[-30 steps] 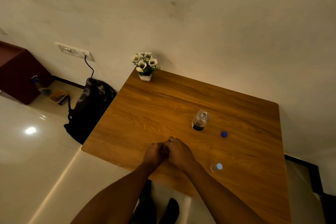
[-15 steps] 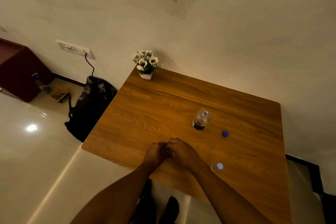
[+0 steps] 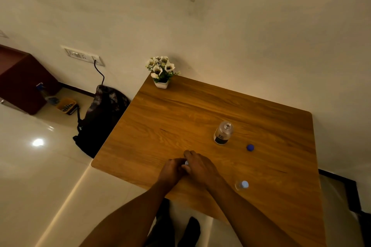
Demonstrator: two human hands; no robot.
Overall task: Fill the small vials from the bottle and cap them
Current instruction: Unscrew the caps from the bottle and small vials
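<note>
Two hands closed together on one small vial

Both hands meet near the front edge of the brown wooden worktop [image 3: 271, 166]. The left hand [image 3: 172, 171] and the right hand [image 3: 201, 167] press together, fingers curled round a small vial with a pale cap [image 3: 186, 163], of which only a sliver shows between them; so each grip is closed on it. Beyond the grip and to its right stands the clear glass bottle with a dark label [image 3: 223, 132], upright and uncapped. Farther right of that lies a small round blue cap [image 3: 250, 147]. Just right of the right forearm stands a second small clear vial with a pale blue cap [image 3: 242, 185].
</note>
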